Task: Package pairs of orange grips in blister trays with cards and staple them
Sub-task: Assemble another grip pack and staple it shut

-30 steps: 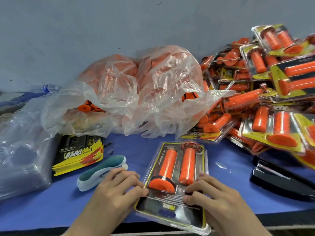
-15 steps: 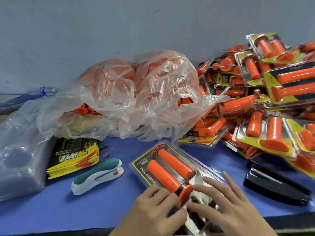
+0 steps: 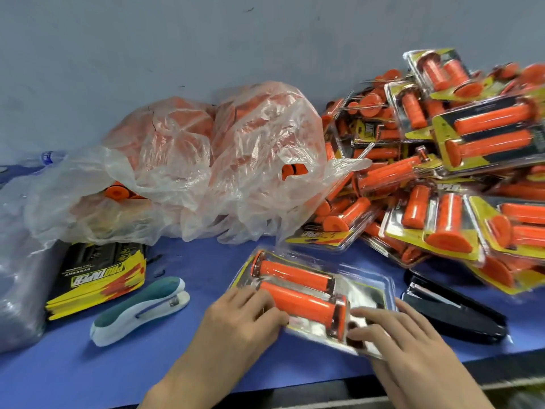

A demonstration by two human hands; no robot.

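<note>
Lying crosswise between both hands, the blister pack (image 3: 312, 293) is pressed by left hand (image 3: 236, 323) and right hand (image 3: 398, 340), fingers spread flat.

Glossy clear plastic blister tray (image 3: 365, 286), matt orange grips (image 3: 295, 299), crinkled plastic bag (image 3: 206, 172).

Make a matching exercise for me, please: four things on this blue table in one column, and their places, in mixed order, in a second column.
Things:
1. black stapler
2. white stapler
3. stack of cards
4. heap of finished packs

Places:
A. between the cards and the front pack
B. right rear of the table
C. right of the front pack
D. left, just in front of the plastic bag

Pairs: 1-C, 2-A, 3-D, 4-B.
</note>
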